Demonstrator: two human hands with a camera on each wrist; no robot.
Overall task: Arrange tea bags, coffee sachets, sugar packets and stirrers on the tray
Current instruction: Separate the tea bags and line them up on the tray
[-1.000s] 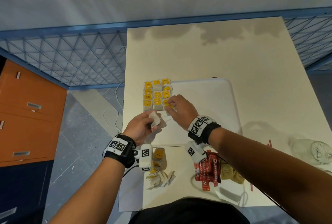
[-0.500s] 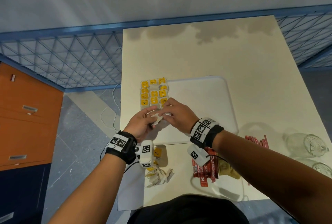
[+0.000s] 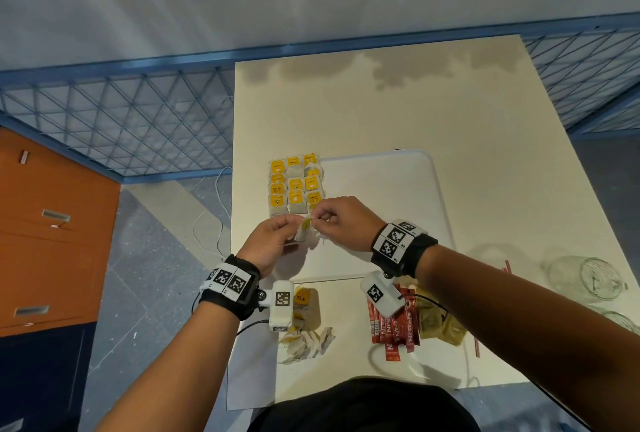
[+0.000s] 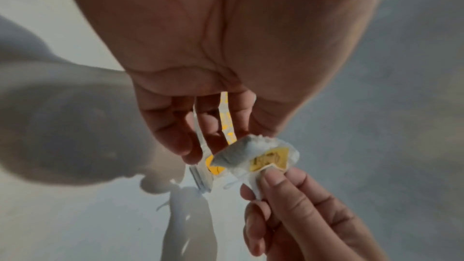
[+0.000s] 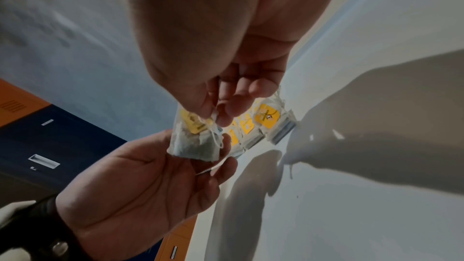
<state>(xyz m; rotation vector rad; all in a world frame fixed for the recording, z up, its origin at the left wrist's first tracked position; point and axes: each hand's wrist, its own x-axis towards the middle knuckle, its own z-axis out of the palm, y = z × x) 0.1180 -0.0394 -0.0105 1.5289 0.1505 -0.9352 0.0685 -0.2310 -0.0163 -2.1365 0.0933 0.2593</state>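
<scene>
A white tray lies on the table. Several tea bags with yellow tags sit in a neat grid on its far left corner, also seen in the right wrist view as the tea bag grid. Just in front of the grid, both hands meet over the tray. My right hand pinches one tea bag by its top edge near the yellow tag. My left hand holds the same bag from below and grips more tea bags edge-on between its curled fingers.
Loose tea bags lie near the table's front edge. To their right are red coffee sachets, brown sugar packets and red stirrers. Glass jars stand at the right edge. An orange cabinet stands left.
My right hand drew back from the tea bag grid to my left hand and took a tea bag there by its top. The left hand stayed near the tray's left side.
</scene>
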